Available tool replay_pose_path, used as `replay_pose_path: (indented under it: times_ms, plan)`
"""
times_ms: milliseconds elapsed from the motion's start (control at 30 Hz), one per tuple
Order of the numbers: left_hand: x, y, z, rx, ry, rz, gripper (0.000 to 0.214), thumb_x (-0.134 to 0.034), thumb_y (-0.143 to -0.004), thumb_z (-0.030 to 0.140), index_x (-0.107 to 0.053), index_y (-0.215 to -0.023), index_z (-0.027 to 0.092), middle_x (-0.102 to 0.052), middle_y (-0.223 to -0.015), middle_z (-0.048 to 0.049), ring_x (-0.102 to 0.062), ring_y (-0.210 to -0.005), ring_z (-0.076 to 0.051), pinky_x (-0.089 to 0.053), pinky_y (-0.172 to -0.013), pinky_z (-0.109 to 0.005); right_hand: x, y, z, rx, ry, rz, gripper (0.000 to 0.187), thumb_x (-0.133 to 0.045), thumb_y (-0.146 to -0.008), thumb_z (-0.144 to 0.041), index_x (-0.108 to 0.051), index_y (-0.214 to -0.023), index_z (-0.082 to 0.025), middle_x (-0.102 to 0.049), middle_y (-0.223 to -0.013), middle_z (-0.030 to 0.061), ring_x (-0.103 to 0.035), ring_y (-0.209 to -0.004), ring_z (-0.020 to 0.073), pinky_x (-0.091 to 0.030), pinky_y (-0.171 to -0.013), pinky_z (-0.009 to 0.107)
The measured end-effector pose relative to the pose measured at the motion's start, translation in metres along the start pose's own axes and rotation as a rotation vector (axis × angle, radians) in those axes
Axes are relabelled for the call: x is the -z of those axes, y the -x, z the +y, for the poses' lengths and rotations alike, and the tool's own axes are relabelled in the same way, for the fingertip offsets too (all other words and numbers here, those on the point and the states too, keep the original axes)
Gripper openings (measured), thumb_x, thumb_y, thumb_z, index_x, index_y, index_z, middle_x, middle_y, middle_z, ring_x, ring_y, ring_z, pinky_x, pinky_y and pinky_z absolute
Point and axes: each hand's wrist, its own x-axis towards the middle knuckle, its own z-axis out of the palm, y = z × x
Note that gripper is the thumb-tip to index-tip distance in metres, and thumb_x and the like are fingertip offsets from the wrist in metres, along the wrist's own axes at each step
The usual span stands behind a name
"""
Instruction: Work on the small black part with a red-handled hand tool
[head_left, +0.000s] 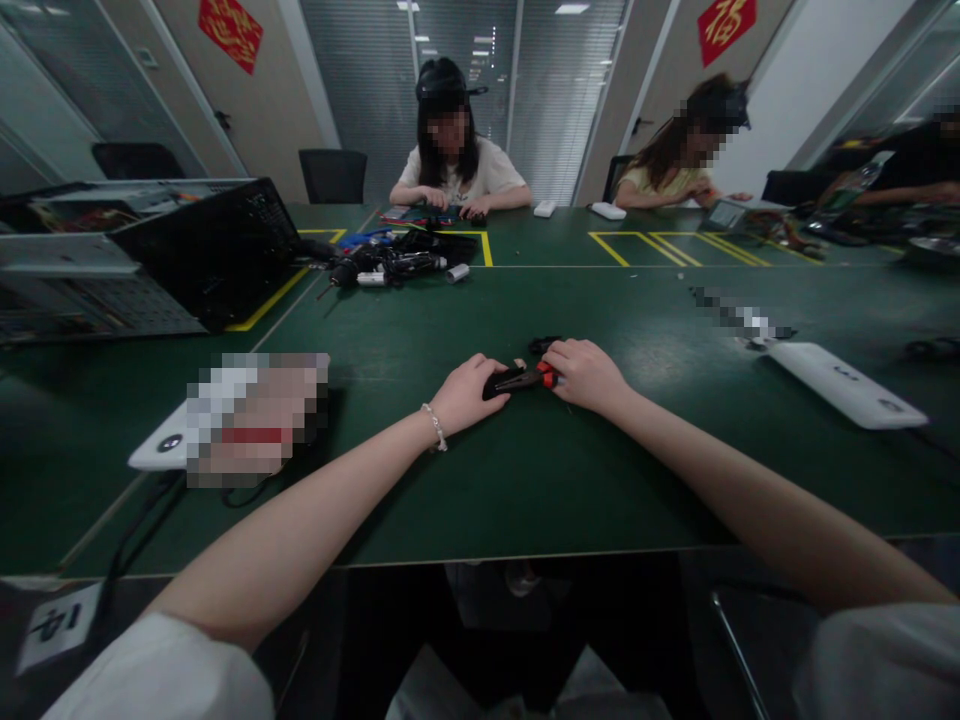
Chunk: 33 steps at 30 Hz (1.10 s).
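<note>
Both my hands meet on the green table mat point(480, 470) in front of me. My left hand point(466, 392), a bead bracelet on its wrist, is curled over a small black object point(495, 381). My right hand point(583, 373) is closed around the red-and-black handles of a pair of pliers point(534, 378), whose dark jaws point left toward the black object. Another small black part point(543, 345) lies just behind the pliers.
A white power strip point(840, 383) lies at right, a white device point(166, 447) at left. An open computer case point(142, 255) stands far left beside a heap of tools and cables point(390, 260). Three people work along the far side.
</note>
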Motion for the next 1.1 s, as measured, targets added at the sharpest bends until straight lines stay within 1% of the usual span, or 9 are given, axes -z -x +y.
replay_pose_path:
  times_ms: [367, 567, 833, 967, 1100]
  plan:
    - [0.0003, -0.0002, 0.0007, 0.005, -0.001, 0.004, 0.033, -0.058, -0.076, 0.029, -0.055, -0.106, 0.015, -0.054, -0.099, -0.0073, -0.054, -0.089, -0.02, -0.047, -0.08, -0.035, -0.0026, 0.0002, 0.002, 0.008, 0.011, -0.003, 0.02, -0.051, -0.073, -0.021, -0.06, -0.088, -0.013, -0.06, -0.089, 0.0092, -0.05, -0.078, 0.0195, -0.034, -0.068, 0.03]
    - [0.0001, 0.0, 0.0011, -0.001, 0.0, 0.005, 0.033, -0.059, -0.075, 0.028, -0.056, -0.105, 0.015, -0.054, -0.099, -0.0075, -0.054, -0.089, -0.02, -0.046, -0.081, -0.035, -0.0019, 0.0007, 0.0017, 0.023, 0.032, 0.02, 0.021, -0.051, -0.072, -0.02, -0.06, -0.089, -0.013, -0.06, -0.091, 0.01, -0.049, -0.079, 0.0203, -0.034, -0.069, 0.031]
    - [0.0007, 0.0003, 0.0002, -0.006, 0.009, -0.002, 0.033, -0.058, -0.076, 0.029, -0.055, -0.106, 0.015, -0.054, -0.1, -0.0074, -0.054, -0.089, -0.019, -0.046, -0.081, -0.035, 0.0026, 0.0001, -0.0006, 0.0, -0.019, -0.003, 0.021, -0.05, -0.072, -0.019, -0.061, -0.089, -0.013, -0.06, -0.09, 0.0108, -0.049, -0.079, 0.0205, -0.034, -0.068, 0.031]
    - [0.0011, 0.0002, 0.0007, -0.006, 0.005, 0.0, 0.033, -0.058, -0.076, 0.029, -0.055, -0.106, 0.015, -0.054, -0.099, -0.0074, -0.054, -0.088, -0.019, -0.046, -0.08, -0.035, 0.003, 0.0003, -0.0013, 0.009, -0.001, 0.01, 0.021, -0.048, -0.073, -0.018, -0.061, -0.089, -0.013, -0.06, -0.09, 0.011, -0.049, -0.079, 0.0208, -0.033, -0.068, 0.032]
    - [0.0004, 0.0, 0.0002, -0.008, 0.001, 0.003, 0.033, -0.058, -0.076, 0.029, -0.055, -0.106, 0.015, -0.054, -0.099, -0.0074, -0.054, -0.089, -0.02, -0.046, -0.081, -0.035, 0.0012, 0.0003, -0.0007, 0.005, 0.004, -0.005, 0.021, -0.05, -0.072, -0.018, -0.061, -0.089, -0.013, -0.06, -0.09, 0.0109, -0.049, -0.079, 0.0208, -0.033, -0.068, 0.031]
